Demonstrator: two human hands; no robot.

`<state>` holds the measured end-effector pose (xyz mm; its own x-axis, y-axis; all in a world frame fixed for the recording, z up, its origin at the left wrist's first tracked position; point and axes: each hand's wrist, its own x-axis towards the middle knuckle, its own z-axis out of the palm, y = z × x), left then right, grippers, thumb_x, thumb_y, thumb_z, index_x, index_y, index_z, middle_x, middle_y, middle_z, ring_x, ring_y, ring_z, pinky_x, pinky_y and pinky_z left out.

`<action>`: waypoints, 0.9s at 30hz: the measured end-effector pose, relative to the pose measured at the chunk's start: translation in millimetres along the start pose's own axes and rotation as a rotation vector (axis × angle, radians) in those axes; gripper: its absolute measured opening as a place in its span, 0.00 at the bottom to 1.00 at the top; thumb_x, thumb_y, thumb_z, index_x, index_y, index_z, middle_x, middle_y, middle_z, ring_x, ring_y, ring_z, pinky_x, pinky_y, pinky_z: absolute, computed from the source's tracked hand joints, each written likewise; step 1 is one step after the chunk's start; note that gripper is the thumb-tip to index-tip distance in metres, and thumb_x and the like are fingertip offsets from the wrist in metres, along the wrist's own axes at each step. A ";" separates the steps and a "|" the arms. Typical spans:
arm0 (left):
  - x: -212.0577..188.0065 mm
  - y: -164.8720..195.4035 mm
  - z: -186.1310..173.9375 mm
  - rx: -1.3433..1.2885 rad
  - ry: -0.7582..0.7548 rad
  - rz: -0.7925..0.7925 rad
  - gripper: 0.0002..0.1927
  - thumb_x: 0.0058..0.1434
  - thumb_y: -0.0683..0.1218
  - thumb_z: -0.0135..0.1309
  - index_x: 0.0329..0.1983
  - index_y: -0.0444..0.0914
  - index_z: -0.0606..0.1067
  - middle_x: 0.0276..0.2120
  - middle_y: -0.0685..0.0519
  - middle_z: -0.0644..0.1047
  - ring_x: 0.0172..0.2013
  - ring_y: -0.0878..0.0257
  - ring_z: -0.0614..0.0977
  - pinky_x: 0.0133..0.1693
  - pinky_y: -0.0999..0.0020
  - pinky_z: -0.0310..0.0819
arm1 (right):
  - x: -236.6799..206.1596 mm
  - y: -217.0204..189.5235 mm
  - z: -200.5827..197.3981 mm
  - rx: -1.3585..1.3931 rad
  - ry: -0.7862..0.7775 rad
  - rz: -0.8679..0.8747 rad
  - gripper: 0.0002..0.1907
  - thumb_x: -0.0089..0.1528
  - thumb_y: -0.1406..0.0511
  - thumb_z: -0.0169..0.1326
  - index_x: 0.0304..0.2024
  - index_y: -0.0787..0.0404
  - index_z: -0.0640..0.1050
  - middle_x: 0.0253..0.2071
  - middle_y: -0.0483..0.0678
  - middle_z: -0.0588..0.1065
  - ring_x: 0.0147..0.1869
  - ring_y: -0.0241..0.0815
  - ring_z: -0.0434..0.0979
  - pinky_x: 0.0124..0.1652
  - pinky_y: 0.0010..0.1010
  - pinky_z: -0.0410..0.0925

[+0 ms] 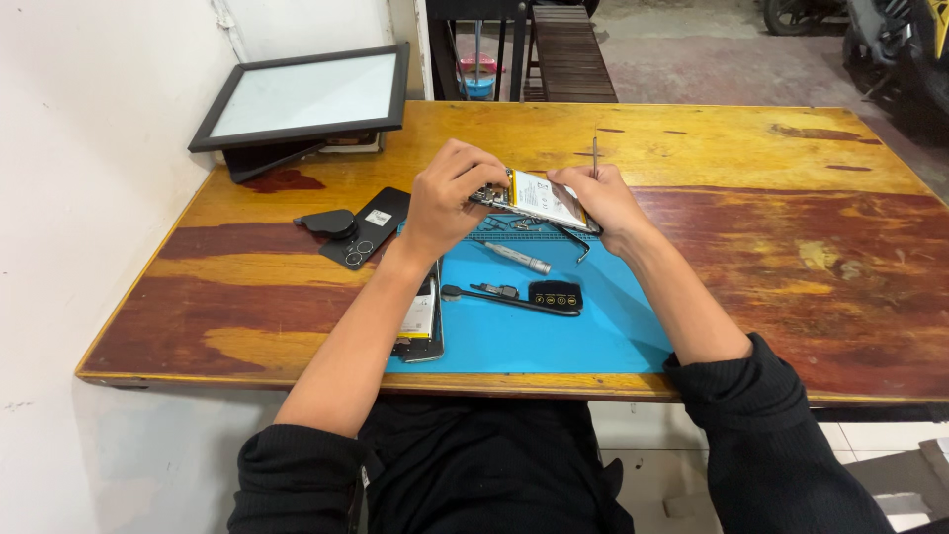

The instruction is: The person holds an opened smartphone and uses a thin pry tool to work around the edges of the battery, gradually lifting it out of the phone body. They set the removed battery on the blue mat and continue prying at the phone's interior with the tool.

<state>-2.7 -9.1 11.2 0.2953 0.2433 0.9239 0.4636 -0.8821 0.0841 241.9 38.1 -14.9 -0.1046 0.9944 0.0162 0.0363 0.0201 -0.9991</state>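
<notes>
View from my head camera, read from left to right. At the far left of the wooden bench [692, 148], against the white wall, a dark-framed flat panel [304, 95] rests tilted on a support. Nearer to me lies a black phone back cover [364, 227] with round camera cut-outs, and a small dark rounded piece [327, 222] touches its left edge. A blue work mat [613, 326] covers the middle of the bench in front of me. On its left edge, partly hidden beneath my left forearm, lies a second phone [423, 321], flat and lengthwise. My left hand [450, 198] is closed on the left end of an opened phone [539, 199], whose pale battery faces up; the phone is held above the far edge of the mat, tilted, between both hands. Below it on the mat lie a small silver-tipped screwdriver [516, 257], a thin black flex strip [504, 295] and a small black rectangular part [555, 294] just beside the strip's right end. Some small loose parts sit on the mat under the phone; they are too small to tell apart. My right hand [603, 203] grips the right end of the opened phone and also pinches slim metal tweezers [594, 155], which stand upright above my fingers. To the right the bench shows worn red and yellow patches. Beyond the bench stands a dark slatted seat [571, 54].
</notes>
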 end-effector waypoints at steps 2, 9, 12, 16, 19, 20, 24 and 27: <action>-0.3 -0.5 -0.4 -0.004 0.000 0.003 0.19 0.44 0.33 0.68 0.37 0.41 0.77 0.39 0.59 0.79 0.44 0.57 0.79 0.41 0.62 0.78 | 0.5 0.8 -0.1 -0.015 0.005 -0.002 0.13 0.62 0.60 0.60 0.32 0.65 0.82 0.29 0.48 0.79 0.29 0.33 0.76 0.28 0.26 0.67; -0.7 -1.0 -0.6 -0.009 -0.001 0.013 0.19 0.43 0.31 0.65 0.37 0.41 0.77 0.39 0.58 0.79 0.44 0.56 0.79 0.40 0.62 0.78 | 0.5 0.6 0.2 -0.012 -0.002 -0.019 0.13 0.61 0.60 0.61 0.33 0.65 0.82 0.29 0.47 0.80 0.28 0.32 0.76 0.27 0.26 0.67; -1.5 -1.0 -0.3 -0.018 0.000 0.017 0.19 0.44 0.31 0.64 0.38 0.41 0.77 0.40 0.58 0.79 0.44 0.56 0.79 0.40 0.62 0.78 | -2.5 -2.8 2.0 -0.043 -0.001 0.004 0.14 0.61 0.58 0.61 0.33 0.65 0.83 0.28 0.47 0.79 0.26 0.32 0.75 0.25 0.26 0.66; -2.4 -1.5 0.1 -0.008 -0.021 0.018 0.19 0.43 0.31 0.64 0.38 0.40 0.77 0.40 0.57 0.78 0.43 0.56 0.79 0.39 0.62 0.78 | -7.1 -8.1 3.5 -0.087 -0.010 0.011 0.16 0.61 0.58 0.62 0.32 0.66 0.83 0.26 0.47 0.78 0.25 0.32 0.73 0.23 0.27 0.64; -0.9 -1.1 0.2 0.012 -0.028 0.017 0.19 0.44 0.30 0.63 0.37 0.40 0.77 0.40 0.58 0.79 0.43 0.57 0.80 0.39 0.63 0.78 | -8.2 -10.5 3.7 -0.089 -0.012 0.000 0.15 0.61 0.58 0.62 0.31 0.65 0.83 0.26 0.46 0.79 0.24 0.31 0.73 0.23 0.26 0.64; -0.6 -0.3 0.1 0.002 -0.017 0.014 0.19 0.44 0.31 0.64 0.37 0.41 0.77 0.40 0.58 0.79 0.44 0.57 0.80 0.40 0.63 0.78 | -8.5 -10.6 3.5 -0.087 -0.015 -0.003 0.15 0.61 0.58 0.62 0.31 0.65 0.83 0.25 0.46 0.78 0.24 0.31 0.73 0.23 0.26 0.63; 2.0 2.8 -3.7 -0.050 0.023 -0.030 0.19 0.48 0.32 0.66 0.43 0.39 0.76 0.42 0.54 0.79 0.45 0.56 0.81 0.43 0.62 0.80 | -8.8 -9.8 4.0 -0.092 -0.033 -0.050 0.16 0.62 0.58 0.62 0.31 0.66 0.83 0.25 0.45 0.77 0.24 0.30 0.71 0.23 0.27 0.61; 4.2 2.1 -8.0 0.003 0.048 0.005 0.22 0.46 0.35 0.66 0.45 0.37 0.76 0.43 0.51 0.78 0.46 0.52 0.80 0.44 0.59 0.79 | -9.4 -9.4 4.9 -0.090 -0.037 -0.048 0.16 0.62 0.57 0.62 0.30 0.65 0.83 0.25 0.45 0.78 0.24 0.30 0.71 0.24 0.27 0.62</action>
<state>-7.1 -13.1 18.3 0.2572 0.2190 0.9412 0.4649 -0.8819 0.0781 237.7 28.1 -5.9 -0.1447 0.9876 0.0611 0.1194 0.0787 -0.9897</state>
